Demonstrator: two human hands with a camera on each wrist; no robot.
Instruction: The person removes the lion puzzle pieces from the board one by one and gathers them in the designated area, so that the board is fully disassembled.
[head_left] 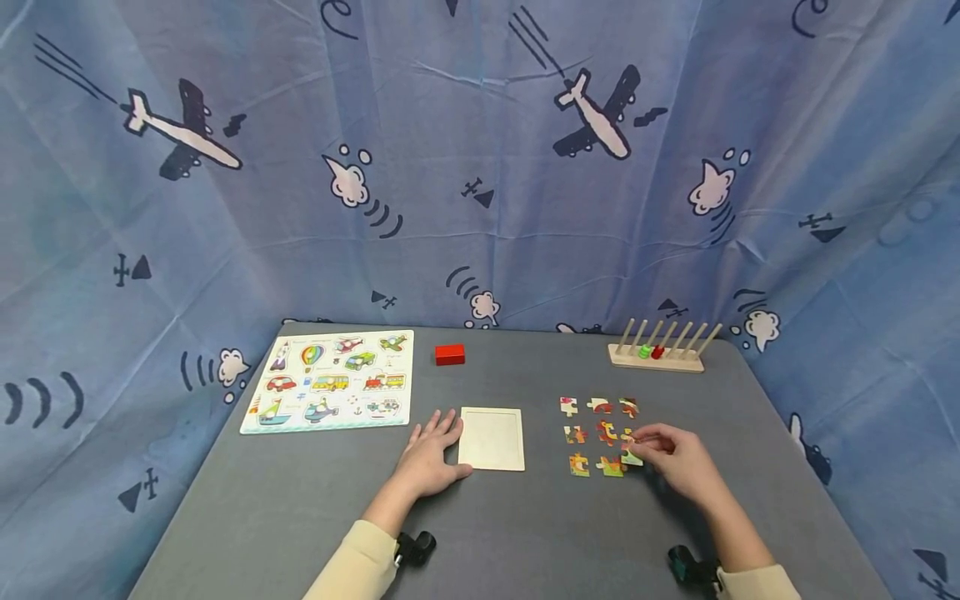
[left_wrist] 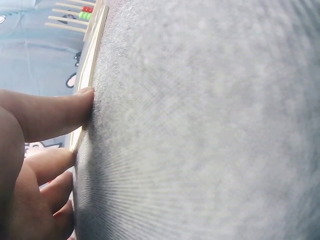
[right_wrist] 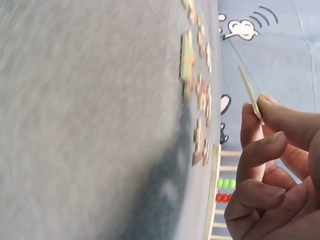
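Your right hand [head_left: 678, 462] pinches a jigsaw piece [right_wrist: 249, 93] between thumb and fingertips, lifted just clear of the grey bench [head_left: 525, 517], at the near right corner of the loose puzzle pieces [head_left: 600, 433] laid out in rows on the right of the bench. Your left hand [head_left: 431, 454] lies flat with fingers straight, holding nothing, its fingertips [left_wrist: 82, 100] touching the left edge of the blank wooden puzzle tray [head_left: 492, 438] at the bench's centre. Far left sits a vehicle picture board [head_left: 330, 381]; a red block [head_left: 449, 355] lies beyond the tray. At the far right stands a wooden peg rack [head_left: 660, 354] carrying green and red rings. An aeroplane-print blue cloth [head_left: 480, 167] hangs behind.
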